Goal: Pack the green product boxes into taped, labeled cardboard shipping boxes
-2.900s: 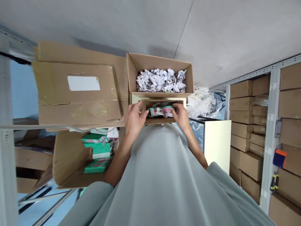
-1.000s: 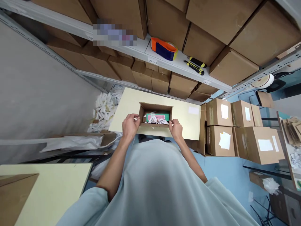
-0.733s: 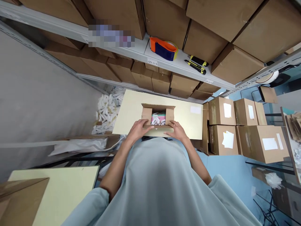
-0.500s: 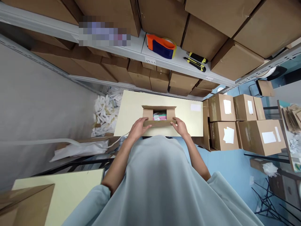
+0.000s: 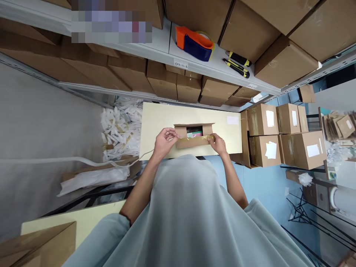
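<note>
A small cardboard box (image 5: pixel 191 143) sits on the pale yellow table, its side flaps folded in and its long flaps standing up. Pink and green packaging (image 5: pixel 194 134) shows through the opening. Along the near flap runs a shiny strip of packing tape (image 5: pixel 196 138). My left hand (image 5: pixel 164 141) is at the flap's left end, its thumb and fingers closed on the tape's end; the exact grip is partly hidden. At the right end, my right hand (image 5: pixel 218 144) pinches the flap's corner between thumb and fingers.
An orange and blue tape dispenser (image 5: pixel 194 43) and two utility knives (image 5: pixel 237 63) lie on the shelf above. Taped cartons (image 5: pixel 264 120) are stacked to the right. White paper scraps (image 5: pixel 121 124) pile up left of the table (image 5: pixel 155 115).
The near flap has tilted, and the shiny tape along it now shows. My left hand has lifted and curled its fingers. In view, the box has shifted slightly right.
</note>
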Demonstrator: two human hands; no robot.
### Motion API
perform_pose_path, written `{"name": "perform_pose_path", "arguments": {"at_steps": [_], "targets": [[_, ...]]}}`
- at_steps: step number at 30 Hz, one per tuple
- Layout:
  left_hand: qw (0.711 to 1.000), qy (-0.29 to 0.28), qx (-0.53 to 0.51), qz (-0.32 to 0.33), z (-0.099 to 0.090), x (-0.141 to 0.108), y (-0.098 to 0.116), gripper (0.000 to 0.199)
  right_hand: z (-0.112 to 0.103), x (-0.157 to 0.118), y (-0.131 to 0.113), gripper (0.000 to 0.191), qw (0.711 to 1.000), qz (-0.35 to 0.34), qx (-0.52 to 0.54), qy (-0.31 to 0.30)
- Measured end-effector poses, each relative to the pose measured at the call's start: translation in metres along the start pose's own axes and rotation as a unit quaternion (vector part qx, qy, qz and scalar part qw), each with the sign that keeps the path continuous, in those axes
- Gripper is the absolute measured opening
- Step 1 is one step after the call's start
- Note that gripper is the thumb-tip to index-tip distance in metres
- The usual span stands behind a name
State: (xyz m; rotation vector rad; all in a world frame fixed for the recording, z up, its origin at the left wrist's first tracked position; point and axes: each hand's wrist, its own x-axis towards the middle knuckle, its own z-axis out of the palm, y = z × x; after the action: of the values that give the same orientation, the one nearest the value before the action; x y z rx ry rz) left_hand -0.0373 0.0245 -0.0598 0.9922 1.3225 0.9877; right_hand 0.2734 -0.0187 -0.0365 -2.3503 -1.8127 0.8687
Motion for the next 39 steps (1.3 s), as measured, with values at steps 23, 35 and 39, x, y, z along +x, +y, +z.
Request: {"name": "perform_pose_path", "arguments": {"at_steps": [23,35,39], "targets": [[0.997,-0.037,-0.062,0.030,-0.012,0.006,-0.014,0.042,0.026,0.005,0.020,0.046,0.997,-0.027,0.060,0.045],[0.999,-0.027,-0.043,-0.006,0.016,-0.005,-0.014,0.048,0.030,0.007,0.028,0.046,0.994,-0.052,0.089,0.031],[0.998,-0.032,-0.048,-0.013,0.024,-0.005,-0.010,0.055,0.030,0.008,0.030,0.046,0.992,-0.066,0.104,0.023]]}}
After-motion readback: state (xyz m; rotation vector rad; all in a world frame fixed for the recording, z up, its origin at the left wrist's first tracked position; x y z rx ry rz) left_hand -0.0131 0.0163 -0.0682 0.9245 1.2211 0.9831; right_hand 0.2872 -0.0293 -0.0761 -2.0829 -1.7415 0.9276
